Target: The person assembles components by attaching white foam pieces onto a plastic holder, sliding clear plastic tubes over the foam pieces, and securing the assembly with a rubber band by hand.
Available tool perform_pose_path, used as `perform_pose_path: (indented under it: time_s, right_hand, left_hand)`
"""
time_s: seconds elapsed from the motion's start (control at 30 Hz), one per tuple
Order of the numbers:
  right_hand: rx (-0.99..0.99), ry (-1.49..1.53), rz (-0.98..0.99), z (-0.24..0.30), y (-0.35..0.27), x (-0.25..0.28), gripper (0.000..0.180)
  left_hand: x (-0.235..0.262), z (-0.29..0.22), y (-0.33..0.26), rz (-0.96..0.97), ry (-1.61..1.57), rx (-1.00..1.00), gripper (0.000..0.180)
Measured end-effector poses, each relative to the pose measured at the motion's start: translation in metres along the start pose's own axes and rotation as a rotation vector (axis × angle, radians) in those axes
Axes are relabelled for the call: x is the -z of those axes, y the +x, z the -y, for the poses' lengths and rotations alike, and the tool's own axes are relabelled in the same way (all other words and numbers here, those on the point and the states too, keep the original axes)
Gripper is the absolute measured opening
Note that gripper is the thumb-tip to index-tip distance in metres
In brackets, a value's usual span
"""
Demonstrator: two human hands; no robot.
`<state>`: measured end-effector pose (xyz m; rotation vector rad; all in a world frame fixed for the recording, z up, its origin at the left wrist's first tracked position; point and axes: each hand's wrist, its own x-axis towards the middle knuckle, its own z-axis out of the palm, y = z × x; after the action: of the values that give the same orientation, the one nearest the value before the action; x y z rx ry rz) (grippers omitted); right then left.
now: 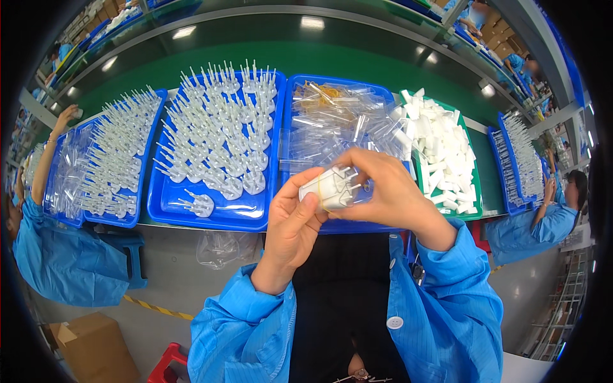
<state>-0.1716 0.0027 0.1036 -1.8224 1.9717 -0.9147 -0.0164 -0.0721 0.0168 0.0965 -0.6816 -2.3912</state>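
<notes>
My left hand (292,223) and my right hand (386,191) together hold a small bundle of white plastic parts (331,188) bound by a yellow rubber band, in a clear bag, raised above the front edge of the bench. The left thumb presses on the bundle's near side. My right fingers curl over its top and right side. Directly behind the hands lies a blue tray of clear plastic bags (332,121). Both forearms are in blue sleeves.
A blue tray (217,210) of several white pronged parts stands to the left, another blue tray (118,159) further left. A green tray of white foam blocks (440,150) is on the right. Co-workers in blue coats sit at left (57,249) and right (543,226). A cardboard box (89,345) is on the floor.
</notes>
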Motion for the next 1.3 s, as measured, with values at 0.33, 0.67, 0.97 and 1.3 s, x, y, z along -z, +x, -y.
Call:
perform_pose_path:
  time_s: [0.33,0.67,0.97,1.3]
  right_hand:
    - [0.002,2.051,0.036,-0.033,-0.036,-0.035,0.052]
    - [-0.050,0.356,-0.157,0.020,-0.023,-0.005,0.059]
    - [0.170,0.195,-0.351,0.011,-0.012,-0.017,0.034]
    - [-0.187,0.486,-0.243,-0.040,0.053,0.030,0.029]
  left_hand:
    - [0.001,0.013,0.004,0.142,-0.475,0.075,0.054]
    - [-0.002,0.003,0.011,0.147,0.721,-0.557,0.039]
    - [-0.007,0.018,0.005,0.053,0.235,-0.186,0.042]
    - [-0.001,-0.031,-0.012,-0.150,0.954,-0.612,0.049]
